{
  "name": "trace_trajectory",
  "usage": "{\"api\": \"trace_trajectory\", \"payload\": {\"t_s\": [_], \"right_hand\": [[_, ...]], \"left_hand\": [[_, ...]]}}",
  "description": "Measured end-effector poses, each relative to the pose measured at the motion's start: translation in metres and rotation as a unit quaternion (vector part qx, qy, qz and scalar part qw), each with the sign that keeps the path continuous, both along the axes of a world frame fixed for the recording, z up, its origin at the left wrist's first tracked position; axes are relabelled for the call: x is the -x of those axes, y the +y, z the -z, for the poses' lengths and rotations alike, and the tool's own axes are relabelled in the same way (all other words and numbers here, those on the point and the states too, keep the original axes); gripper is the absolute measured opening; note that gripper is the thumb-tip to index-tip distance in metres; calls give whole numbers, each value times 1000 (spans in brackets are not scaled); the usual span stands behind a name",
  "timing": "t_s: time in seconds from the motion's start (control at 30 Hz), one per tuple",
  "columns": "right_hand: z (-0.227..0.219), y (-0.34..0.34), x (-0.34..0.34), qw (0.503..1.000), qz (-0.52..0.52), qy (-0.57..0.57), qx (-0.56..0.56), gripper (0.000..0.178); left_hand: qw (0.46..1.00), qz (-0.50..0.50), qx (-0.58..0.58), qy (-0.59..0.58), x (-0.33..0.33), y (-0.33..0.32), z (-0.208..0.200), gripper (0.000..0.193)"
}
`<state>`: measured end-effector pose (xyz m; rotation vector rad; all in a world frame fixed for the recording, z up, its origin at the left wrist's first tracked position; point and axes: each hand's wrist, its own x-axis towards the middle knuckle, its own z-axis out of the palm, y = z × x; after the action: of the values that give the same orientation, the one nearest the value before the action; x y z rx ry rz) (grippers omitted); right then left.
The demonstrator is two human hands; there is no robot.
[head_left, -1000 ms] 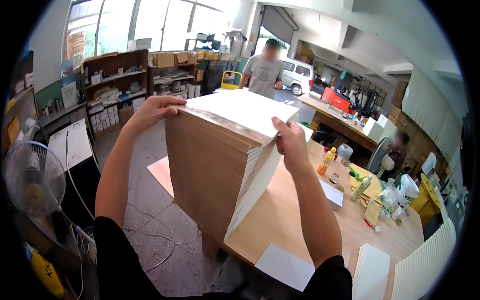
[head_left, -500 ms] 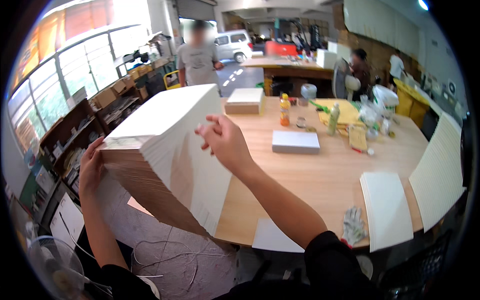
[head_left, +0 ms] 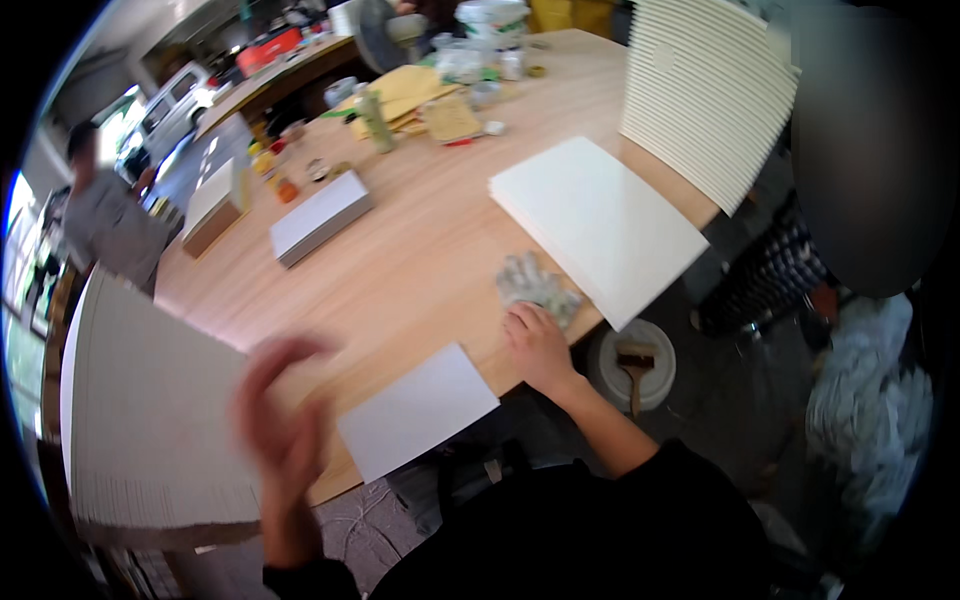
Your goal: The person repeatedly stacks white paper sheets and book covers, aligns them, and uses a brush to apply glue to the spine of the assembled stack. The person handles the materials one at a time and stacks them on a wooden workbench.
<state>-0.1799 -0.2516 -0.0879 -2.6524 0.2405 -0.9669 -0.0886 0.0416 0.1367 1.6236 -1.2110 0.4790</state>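
At the near edge of the table my right hand (head_left: 538, 350) has its fingers closed on the cuff of a grey-white work glove (head_left: 535, 283), which lies on the wood. My left hand (head_left: 285, 415) is in the air, blurred by motion. Its thumb and fingers curve apart around nothing. Just left of it stands a tall stack of large white sheets (head_left: 160, 410), partly behind the hand. A single white sheet (head_left: 420, 412) lies at the table edge between my hands. Beyond the glove sits a lower stack of white sheets (head_left: 605, 225).
Ridged cream sheets (head_left: 705, 95) stand at the table's right end. A white bucket with a brush (head_left: 635, 365) is on the floor below. Farther back on the table (head_left: 430, 220) are a white block (head_left: 320, 218), bottles (head_left: 270, 170) and yellow paper (head_left: 400, 95). A person (head_left: 115, 215) stands far left.
My view has swung right. Both hands have left the tall stack: the right has come down onto the glove and closed on it, while the left has let go and hangs in the air.
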Motion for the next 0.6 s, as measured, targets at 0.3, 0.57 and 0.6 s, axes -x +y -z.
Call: {"api": "trace_trajectory", "payload": {"t_s": [0.3, 0.57, 0.6], "right_hand": [[-42, 17, 55, 995, -40, -64, -65, 19], [-56, -10, 121, 993, -1, -71, -90, 17], [-59, -16, 120, 994, 15, -73, -75, 20]], "left_hand": [[920, 261, -239, -168, -2, -305, 124, 39], [898, 307, -292, -115, -9, -338, 126, 40], [901, 304, -290, -105, -10, -339, 123, 38]]}}
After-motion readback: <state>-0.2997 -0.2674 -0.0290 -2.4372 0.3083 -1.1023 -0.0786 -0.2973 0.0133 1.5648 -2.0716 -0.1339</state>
